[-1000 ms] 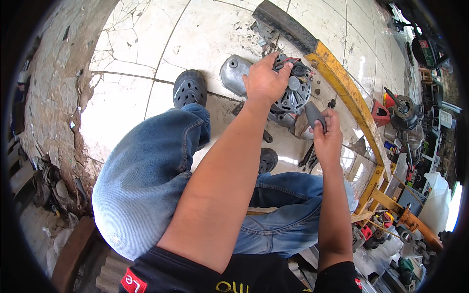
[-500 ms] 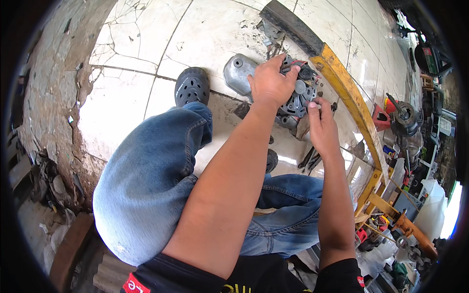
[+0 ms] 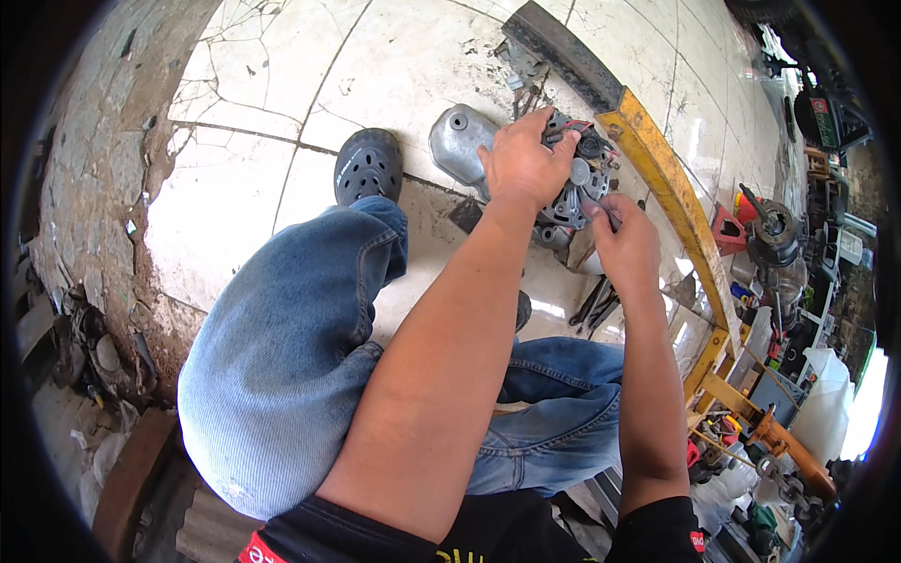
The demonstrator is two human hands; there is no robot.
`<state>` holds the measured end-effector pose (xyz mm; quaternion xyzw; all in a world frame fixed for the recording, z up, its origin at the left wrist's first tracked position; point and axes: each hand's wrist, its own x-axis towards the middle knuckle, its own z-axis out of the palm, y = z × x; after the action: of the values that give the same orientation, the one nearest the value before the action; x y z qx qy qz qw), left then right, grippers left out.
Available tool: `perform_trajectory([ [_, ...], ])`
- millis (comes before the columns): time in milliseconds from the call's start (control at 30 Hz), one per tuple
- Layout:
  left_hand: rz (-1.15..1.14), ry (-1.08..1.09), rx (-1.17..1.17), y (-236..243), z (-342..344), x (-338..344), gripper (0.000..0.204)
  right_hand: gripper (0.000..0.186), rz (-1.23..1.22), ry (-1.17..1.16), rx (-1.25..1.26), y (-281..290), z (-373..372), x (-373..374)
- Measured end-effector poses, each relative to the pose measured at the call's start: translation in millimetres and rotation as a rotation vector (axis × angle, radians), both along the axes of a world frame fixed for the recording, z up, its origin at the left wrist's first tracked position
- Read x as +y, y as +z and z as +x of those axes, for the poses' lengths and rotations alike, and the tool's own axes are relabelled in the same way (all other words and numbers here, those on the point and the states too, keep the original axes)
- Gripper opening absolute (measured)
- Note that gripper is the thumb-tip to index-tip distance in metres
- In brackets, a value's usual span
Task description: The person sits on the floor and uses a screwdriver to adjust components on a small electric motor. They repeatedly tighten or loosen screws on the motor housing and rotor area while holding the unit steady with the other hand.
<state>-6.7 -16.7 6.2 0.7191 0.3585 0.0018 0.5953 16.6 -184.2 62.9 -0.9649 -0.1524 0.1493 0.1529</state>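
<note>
A grey cast-metal machine part (image 3: 569,211), with slots, a round boss and dark and red wiring on top, rests on the tiled floor ahead of me. My left hand (image 3: 527,167) grips its left side, fingers over the far edge and thumb on top. At its near right edge, my right hand (image 3: 623,235) is closed in a pinch on a thin grey piece. What that piece is, and whether it joins the part, cannot be made out. A smooth rounded metal cover (image 3: 458,145) lies just left of my left hand.
A yellow metal beam (image 3: 671,178) with a dark end curves along the right side of the part. Several slim dark tools (image 3: 596,305) lie on the floor near my right wrist. Farther right stands a cluttered heap with a red stand (image 3: 727,230). My dark clog (image 3: 368,167) is at left.
My right hand has shifted slightly and its fingers now pinch at the part's edge, with the thin grey piece showing. My left hand keeps its grip, nearly unmoved.
</note>
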Motion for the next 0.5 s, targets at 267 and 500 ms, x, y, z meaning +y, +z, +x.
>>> perform_trajectory([
  [267, -0.005, -0.003, -0.005, 0.9, -0.3, 2.3, 0.055, 0.017, -0.338, 0.191, -0.132, 32.2, 6.0, 42.0],
  [500, -0.016, 0.006, -0.018, 0.1, -1.5, 1.6, 0.053, 0.017, -0.476, 0.275, -0.153, 25.3, 0.5, 52.2],
])
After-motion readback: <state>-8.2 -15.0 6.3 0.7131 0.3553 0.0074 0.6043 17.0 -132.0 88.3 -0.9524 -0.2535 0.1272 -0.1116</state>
